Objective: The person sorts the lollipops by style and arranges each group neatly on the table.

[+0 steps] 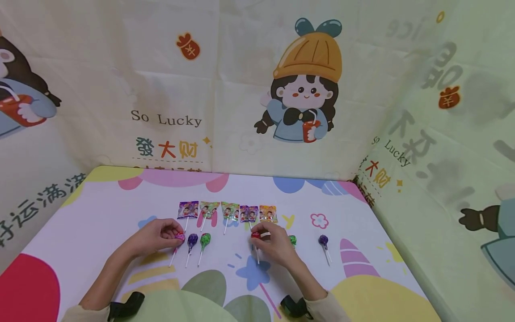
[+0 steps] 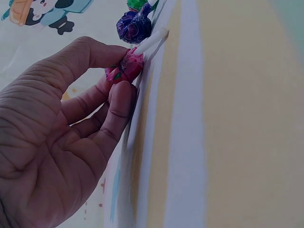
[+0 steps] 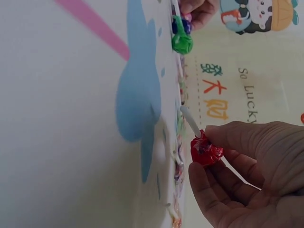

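A: Item one, head view: worn on your head, facing forward and down over the desk (image 1: 310, 257); the widest and farthest off, with the backdrop (image 1: 237, 67) beyond.

B: Item two, left wrist view: close in at your left hand (image 1: 154, 235); scene turned sideways, desk to picture right.

A: Item three, right wrist view: equally close at your right hand (image 1: 277, 246); turned the opposite way, desk to picture left.

B: Overlaps: your head and right wrist views share the "So Lucky" lettering (image 1: 166, 118); your wrist views share the purple lollipop (image 2: 134, 26) and green lollipop (image 3: 182, 42).

Packets (image 1: 230, 210) behind lollipops (image 1: 192, 240), half-hidden lollipop (image 1: 293, 240) perhaps touching right hand (image 1: 274, 243)
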Action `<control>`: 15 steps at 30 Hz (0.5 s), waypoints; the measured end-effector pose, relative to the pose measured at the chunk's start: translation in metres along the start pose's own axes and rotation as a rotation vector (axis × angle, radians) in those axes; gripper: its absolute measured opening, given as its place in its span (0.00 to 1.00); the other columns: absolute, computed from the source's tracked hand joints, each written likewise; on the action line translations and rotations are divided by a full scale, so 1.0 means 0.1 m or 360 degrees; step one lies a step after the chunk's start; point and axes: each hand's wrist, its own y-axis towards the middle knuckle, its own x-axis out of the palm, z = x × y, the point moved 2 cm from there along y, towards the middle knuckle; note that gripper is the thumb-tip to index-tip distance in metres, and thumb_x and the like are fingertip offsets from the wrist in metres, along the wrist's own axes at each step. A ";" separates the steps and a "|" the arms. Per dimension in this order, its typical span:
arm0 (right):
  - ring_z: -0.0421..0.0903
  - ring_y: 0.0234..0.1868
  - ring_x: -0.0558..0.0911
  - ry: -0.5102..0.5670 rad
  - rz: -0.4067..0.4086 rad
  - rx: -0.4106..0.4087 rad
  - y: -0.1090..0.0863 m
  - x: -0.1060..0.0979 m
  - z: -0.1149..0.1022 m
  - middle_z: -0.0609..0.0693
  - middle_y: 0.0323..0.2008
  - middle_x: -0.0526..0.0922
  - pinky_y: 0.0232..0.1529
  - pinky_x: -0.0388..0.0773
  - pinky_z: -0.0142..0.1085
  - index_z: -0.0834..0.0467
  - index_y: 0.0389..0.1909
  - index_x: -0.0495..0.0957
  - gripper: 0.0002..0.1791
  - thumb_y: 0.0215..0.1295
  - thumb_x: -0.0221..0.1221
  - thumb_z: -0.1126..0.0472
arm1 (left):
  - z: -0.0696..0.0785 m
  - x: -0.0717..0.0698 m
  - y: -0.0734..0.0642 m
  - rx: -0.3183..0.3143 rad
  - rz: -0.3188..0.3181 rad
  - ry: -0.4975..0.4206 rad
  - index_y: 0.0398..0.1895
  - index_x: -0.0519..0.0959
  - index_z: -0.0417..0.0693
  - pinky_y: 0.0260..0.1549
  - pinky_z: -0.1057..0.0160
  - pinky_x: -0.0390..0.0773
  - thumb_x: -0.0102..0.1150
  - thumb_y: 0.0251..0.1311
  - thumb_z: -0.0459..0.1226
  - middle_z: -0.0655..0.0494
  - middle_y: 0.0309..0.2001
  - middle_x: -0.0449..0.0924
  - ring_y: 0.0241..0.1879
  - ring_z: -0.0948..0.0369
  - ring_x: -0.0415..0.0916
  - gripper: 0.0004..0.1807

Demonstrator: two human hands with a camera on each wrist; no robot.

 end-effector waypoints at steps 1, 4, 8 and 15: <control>0.48 0.46 0.82 0.0004 -0.0001 -0.0013 0.01 0.01 -0.01 0.49 0.43 0.84 0.49 0.85 0.37 0.60 0.47 0.82 0.10 0.65 0.68 0.66 | 0.00 0.00 0.00 -0.0001 0.0000 0.0002 0.43 0.80 0.41 0.32 0.69 0.77 0.73 0.60 0.40 0.55 0.32 0.77 0.34 0.57 0.73 0.15; 0.49 0.47 0.83 0.0017 -0.0007 -0.0037 0.03 0.05 -0.04 0.50 0.44 0.85 0.49 0.85 0.38 0.61 0.47 0.82 0.11 0.65 0.68 0.66 | 0.00 0.00 0.00 -0.0003 0.0001 0.0005 0.43 0.80 0.41 0.32 0.69 0.77 0.73 0.60 0.40 0.55 0.32 0.77 0.34 0.57 0.72 0.15; 0.49 0.46 0.84 0.0054 -0.0023 -0.0060 0.08 0.10 -0.08 0.52 0.44 0.85 0.49 0.85 0.38 0.63 0.47 0.82 0.11 0.64 0.68 0.68 | 0.00 0.00 0.00 -0.0006 -0.0001 -0.0003 0.43 0.80 0.42 0.31 0.69 0.76 0.73 0.60 0.40 0.55 0.32 0.76 0.34 0.57 0.72 0.15; 0.50 0.45 0.85 0.0103 -0.0075 -0.0084 0.16 0.21 -0.15 0.53 0.44 0.85 0.49 0.85 0.39 0.64 0.46 0.82 0.11 0.64 0.68 0.68 | 0.00 0.01 0.00 0.0000 0.0001 0.0005 0.43 0.80 0.42 0.31 0.69 0.76 0.73 0.60 0.40 0.55 0.32 0.76 0.34 0.57 0.72 0.14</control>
